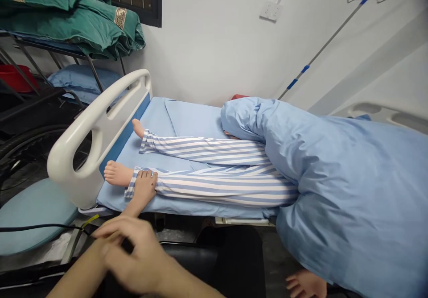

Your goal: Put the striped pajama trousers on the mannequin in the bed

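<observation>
My left hand [144,187] reaches over the near bed edge, its fingers curled over the near lower leg, on the blue-and-white striped trousers [220,188] just above the ankle. Its thumb is hidden. My right hand [142,251], slightly blurred, is closed around my left forearm [87,262] below the wrist. The lying figure looks like a manikin. Its near bare foot [117,173] lies left of my left hand, and the far foot [138,129] is beyond it. A light blue quilt [351,168] is bunched over the upper body.
A white bed end board [100,110] stands left of the feet. At the near left is a pale green stool seat [36,217]. The manikin's hand [306,283] hangs below the quilt. A drip pole [327,43] rises behind; green folded bedding [67,21] lies on a rack.
</observation>
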Available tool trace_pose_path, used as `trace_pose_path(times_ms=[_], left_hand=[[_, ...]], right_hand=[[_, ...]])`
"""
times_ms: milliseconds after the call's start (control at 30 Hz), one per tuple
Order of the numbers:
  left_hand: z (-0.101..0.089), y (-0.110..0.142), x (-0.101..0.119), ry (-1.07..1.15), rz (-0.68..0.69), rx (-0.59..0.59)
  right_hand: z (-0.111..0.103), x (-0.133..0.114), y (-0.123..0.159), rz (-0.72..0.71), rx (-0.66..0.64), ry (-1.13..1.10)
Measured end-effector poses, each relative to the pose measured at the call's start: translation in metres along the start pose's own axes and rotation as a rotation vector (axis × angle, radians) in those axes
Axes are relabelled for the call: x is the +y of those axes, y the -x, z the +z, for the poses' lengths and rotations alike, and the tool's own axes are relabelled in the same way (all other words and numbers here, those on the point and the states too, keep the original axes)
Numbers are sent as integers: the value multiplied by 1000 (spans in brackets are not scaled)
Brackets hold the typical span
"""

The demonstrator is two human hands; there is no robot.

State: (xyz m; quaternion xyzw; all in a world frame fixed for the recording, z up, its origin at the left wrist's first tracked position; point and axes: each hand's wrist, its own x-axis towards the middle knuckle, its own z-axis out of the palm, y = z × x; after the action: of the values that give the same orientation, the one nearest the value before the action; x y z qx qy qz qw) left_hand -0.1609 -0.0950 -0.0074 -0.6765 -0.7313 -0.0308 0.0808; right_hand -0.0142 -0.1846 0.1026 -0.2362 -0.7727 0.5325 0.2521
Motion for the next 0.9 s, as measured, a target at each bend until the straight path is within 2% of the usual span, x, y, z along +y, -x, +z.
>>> trace_pose_path(times_ms=[100,167,267,333,433,533,667,800,900], left_hand=[[7,-1,-2,56,-25,4],[12,0,-2,96,-18,21],[14,4,-2,124,16,74],[13,6,-1,129,26,92],[15,7,-1,155,28,103],[20,7,-4,212,36,120],[18,8,-10,401,40,127],[-8,3,-15,700,-10,119],[-29,-9,-13,912,-119,138]], right_hand=[[-14,17,-42,-19,117,46],[-31,42,-68,-22,210,163],[-51,87,-100,18,282,384],[-55,114,-112,104,285,570],[-46,139,-119,185,235,861],[-35,146,-117,183,211,995],[-35,139,-117,185,178,1001],[-41,132,-120,263,160,937],[-46,131,-123,320,137,874]])
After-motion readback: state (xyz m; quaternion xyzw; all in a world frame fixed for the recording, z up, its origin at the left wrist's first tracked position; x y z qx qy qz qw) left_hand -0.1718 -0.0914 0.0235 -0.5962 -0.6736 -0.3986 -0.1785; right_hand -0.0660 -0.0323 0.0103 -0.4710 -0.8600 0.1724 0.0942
